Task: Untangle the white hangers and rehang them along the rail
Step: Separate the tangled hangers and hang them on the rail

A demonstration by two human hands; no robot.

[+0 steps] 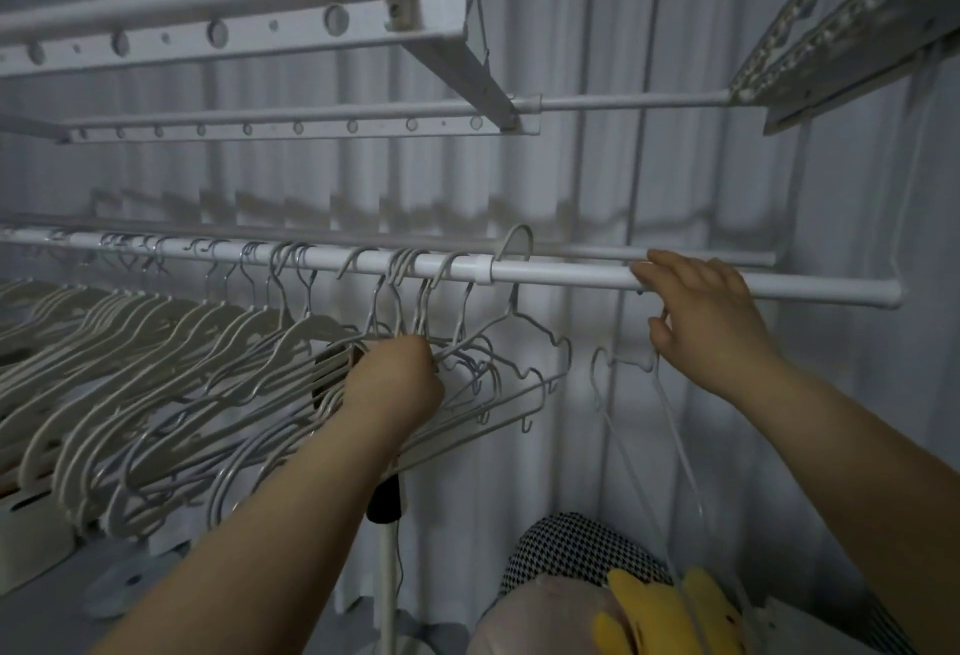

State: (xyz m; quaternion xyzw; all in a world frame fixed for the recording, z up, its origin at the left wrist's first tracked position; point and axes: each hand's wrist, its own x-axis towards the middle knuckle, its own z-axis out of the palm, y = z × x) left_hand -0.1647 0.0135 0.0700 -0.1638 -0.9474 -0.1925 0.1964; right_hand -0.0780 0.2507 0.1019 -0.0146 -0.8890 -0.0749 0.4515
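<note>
Both forearms reach up: left hand grips the tangled hangers; right hand pinches a loose hanger beside the rail. Next, probably, hook it over bare rail.

Home laundry corner; drying rack; hangers

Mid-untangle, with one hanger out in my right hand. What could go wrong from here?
1. The left hand grips the tangled hangers; a hard pull could drag neighbouring hooks off the rail.
2. The loose hanger dangles from the right hand and might slip down before it is hooked on.
</note>
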